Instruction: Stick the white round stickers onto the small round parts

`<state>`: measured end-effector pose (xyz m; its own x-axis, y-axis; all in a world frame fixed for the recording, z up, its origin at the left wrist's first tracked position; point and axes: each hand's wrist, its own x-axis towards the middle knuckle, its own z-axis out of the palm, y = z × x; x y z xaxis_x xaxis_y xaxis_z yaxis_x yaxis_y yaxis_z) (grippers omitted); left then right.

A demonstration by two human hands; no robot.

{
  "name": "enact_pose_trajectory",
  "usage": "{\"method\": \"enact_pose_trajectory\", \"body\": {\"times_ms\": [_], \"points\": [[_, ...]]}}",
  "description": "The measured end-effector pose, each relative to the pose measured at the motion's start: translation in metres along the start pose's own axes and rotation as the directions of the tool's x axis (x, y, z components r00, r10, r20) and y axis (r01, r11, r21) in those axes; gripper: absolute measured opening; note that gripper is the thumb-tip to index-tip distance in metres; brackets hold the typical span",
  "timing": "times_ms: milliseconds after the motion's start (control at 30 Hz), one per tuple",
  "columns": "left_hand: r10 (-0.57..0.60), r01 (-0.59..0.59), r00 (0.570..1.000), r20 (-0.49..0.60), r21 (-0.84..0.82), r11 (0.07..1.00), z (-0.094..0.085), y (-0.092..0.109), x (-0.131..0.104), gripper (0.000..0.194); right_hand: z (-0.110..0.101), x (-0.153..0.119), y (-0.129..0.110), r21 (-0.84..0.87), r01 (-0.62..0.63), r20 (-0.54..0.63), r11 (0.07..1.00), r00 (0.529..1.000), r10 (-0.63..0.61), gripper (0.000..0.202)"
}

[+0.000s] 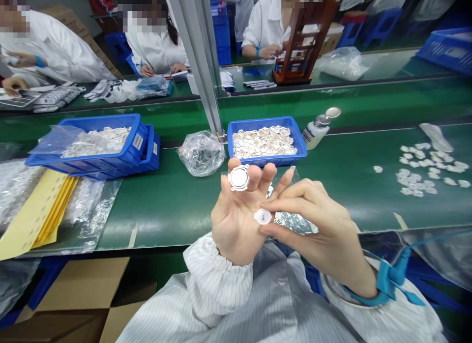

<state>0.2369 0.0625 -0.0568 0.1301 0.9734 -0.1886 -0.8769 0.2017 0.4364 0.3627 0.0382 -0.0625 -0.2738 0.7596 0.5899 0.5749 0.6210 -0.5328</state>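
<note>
My left hand (239, 220) is palm up, its thumb and index finger pinching a round white ring-shaped part (239, 178) with small tabs on its rim. Over that palm, my right hand (313, 220) grips a small white disc (263, 216) between thumb and fingertips. The disc has a dark mark at its middle and a small tab on one side. Behind my hands stands a blue bin (267, 160) filled with similar round white parts (263, 142). A clear plastic bag (295, 222) with small pieces lies partly hidden beneath my hands.
At the left are stacked blue bins (84, 161) of white parts and yellow envelopes (55, 210). A crumpled clear bag (202, 154) lies by the metal post (201, 58). A pump bottle (315, 131) stands behind; white pieces (416, 181) are spread at right. Co-workers sit opposite.
</note>
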Motion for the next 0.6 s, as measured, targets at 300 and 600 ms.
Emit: {"method": "enact_pose_trajectory", "body": {"times_ms": [300,600], "points": [[0.095,-0.144,0.948,-0.303,-0.143,0.979,-0.075,0.046,0.022,0.03,0.073,-0.001,0.039,0.044,-0.193,0.214,0.98,0.96,0.179,0.012],[0.138,-0.242,0.889,-0.437,-0.19,0.951,-0.102,0.083,0.019,0.025,0.183,0.044,0.078,-0.17,-0.228,0.44,0.959,0.853,0.281,0.021]]}}
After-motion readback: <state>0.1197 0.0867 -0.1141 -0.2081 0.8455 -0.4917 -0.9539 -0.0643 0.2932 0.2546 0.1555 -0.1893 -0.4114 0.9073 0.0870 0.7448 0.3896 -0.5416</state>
